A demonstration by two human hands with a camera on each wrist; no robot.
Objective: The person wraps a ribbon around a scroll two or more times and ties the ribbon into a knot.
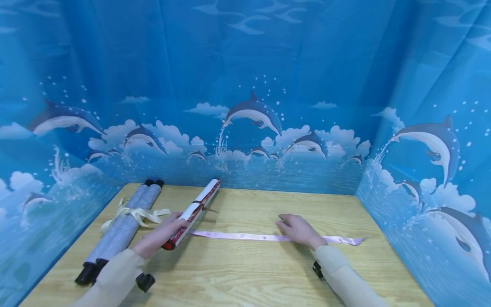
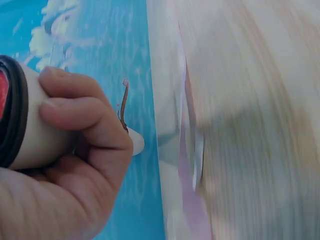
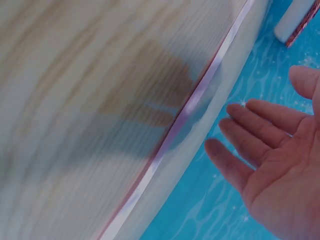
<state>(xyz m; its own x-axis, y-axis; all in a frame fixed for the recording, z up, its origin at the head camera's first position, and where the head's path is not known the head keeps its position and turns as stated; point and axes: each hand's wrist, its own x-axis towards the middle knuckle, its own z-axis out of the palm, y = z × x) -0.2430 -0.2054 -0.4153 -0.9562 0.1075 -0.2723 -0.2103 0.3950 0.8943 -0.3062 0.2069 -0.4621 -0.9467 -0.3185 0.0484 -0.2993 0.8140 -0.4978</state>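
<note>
My left hand (image 1: 164, 232) grips a rolled scroll (image 1: 209, 190), white with a red patterned edge and tied round the middle with a thin brown cord. In the left wrist view the fingers curl about the white roll (image 2: 50, 135), and a loose cord end (image 2: 123, 102) sticks out beyond them. The scroll is tilted, raised off the table. A pale pink ribbon (image 1: 238, 236) stretches sideways across the tabletop. Over its right part hovers my right hand (image 1: 301, 230); the right wrist view has its palm (image 3: 285, 185) bare and its fingers extended, apart from the ribbon (image 3: 185, 112).
Two grey-blue rolls (image 1: 120, 230) with black end caps lie side by side at the left of the wooden table (image 1: 245, 273), bound by a cream ribbon bow (image 1: 134, 213). A blue dolphin-print curtain (image 1: 184, 85) surrounds the table's back and sides.
</note>
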